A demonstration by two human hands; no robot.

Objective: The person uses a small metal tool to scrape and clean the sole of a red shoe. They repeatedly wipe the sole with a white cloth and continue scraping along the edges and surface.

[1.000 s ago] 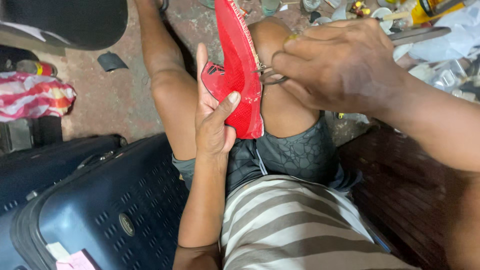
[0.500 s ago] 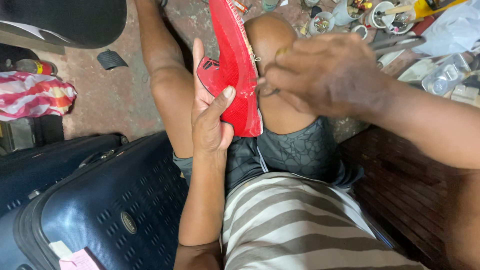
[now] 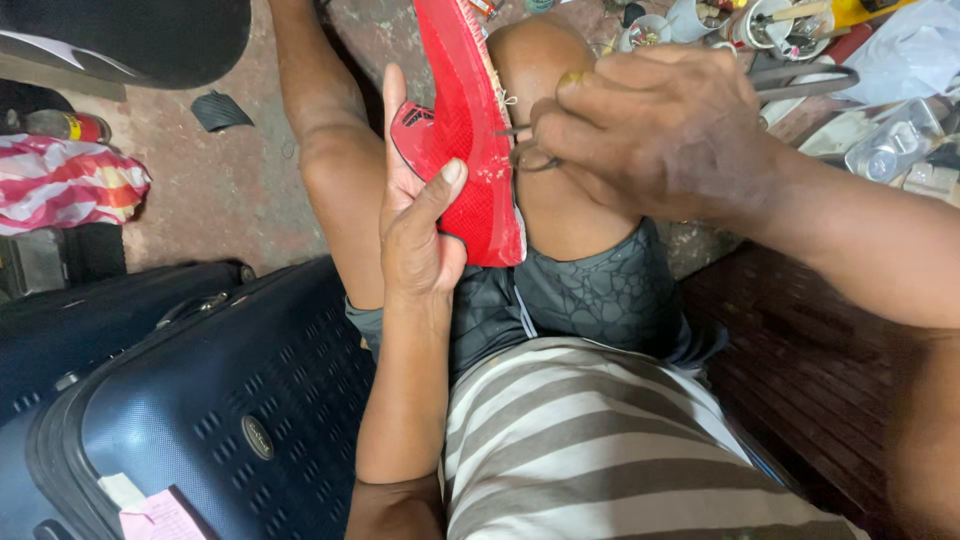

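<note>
While our left hand [image 3: 420, 235] clamps the red mesh shoe [image 3: 465, 130] upright between our knees, our right hand [image 3: 650, 130] pinches a thin metal awl [image 3: 512, 131] at its sole edge; stitching step, next calling for a steady push.

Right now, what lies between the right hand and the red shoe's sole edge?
In the head view, a thin metal tool bridges the gap from the right hand to the red shoe, which the left hand grips. Behind it shows bare knee.
</note>
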